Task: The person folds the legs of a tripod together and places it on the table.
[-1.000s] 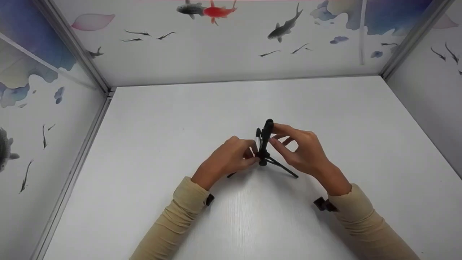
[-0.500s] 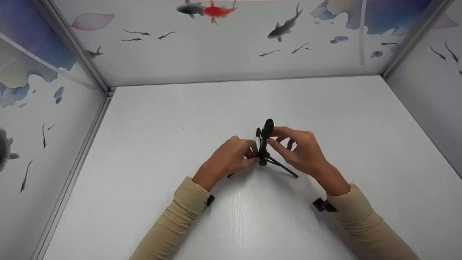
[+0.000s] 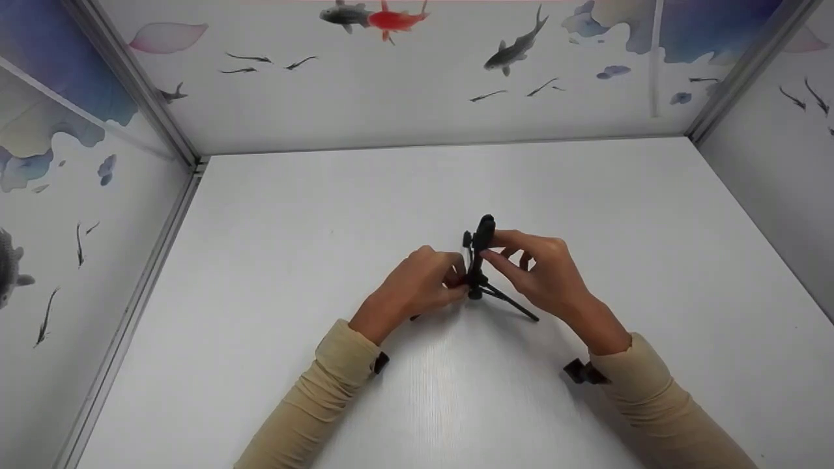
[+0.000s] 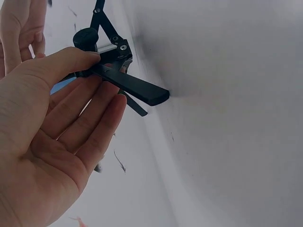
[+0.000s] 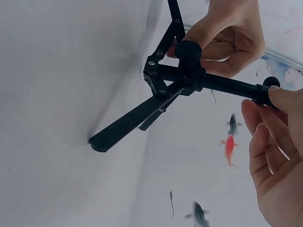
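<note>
A small black tripod (image 3: 484,236) stands upright on the white table with its legs spread. My left hand (image 3: 417,280) is low on its left side, thumb and fingers pinching it near the leg joint. In the left wrist view, that thumb lies just below a round black knob (image 4: 86,39), and a flat leg (image 4: 137,87) sticks out past the fingers. Higher up, my right hand (image 3: 550,270) pinches the top part from the right. In the right wrist view, its thumb and fingertips are at the upper end of the centre column (image 5: 229,86), beside a small round knob (image 5: 271,82).
The white tabletop (image 3: 326,208) is bordered by panels printed with fish, at the back (image 3: 417,98), left and right. Metal frame rails run along the corners. Each tan sleeve has a small black device (image 3: 576,370) at its cuff.
My right fingers have shifted slightly lower and closer in on the tripod's top part. The left hand and the tripod stay practically where they were.
</note>
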The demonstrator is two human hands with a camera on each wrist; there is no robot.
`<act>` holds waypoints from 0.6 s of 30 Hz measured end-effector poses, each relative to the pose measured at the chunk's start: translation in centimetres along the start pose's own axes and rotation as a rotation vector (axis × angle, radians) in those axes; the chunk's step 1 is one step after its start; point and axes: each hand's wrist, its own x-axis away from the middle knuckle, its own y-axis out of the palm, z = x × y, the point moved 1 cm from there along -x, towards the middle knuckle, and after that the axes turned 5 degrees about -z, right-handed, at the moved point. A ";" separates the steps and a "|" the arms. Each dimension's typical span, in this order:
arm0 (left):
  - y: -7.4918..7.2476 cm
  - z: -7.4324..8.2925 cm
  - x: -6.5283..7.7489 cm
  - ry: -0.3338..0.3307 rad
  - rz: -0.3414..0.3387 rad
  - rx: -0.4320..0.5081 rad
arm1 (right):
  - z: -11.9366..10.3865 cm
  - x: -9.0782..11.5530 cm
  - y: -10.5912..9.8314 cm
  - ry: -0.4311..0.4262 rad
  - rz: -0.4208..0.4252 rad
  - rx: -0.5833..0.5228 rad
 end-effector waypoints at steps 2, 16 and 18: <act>0.0 -0.1 0.0 0.008 0.006 0.000 | 0.0 0.0 0.0 0.000 0.000 -0.003; -0.1 0.0 -0.1 0.015 0.012 0.009 | 0.2 0.0 -0.1 -0.014 -0.001 -0.016; -0.1 0.1 -0.1 0.015 0.013 0.009 | 0.2 0.0 -0.1 -0.014 -0.003 -0.020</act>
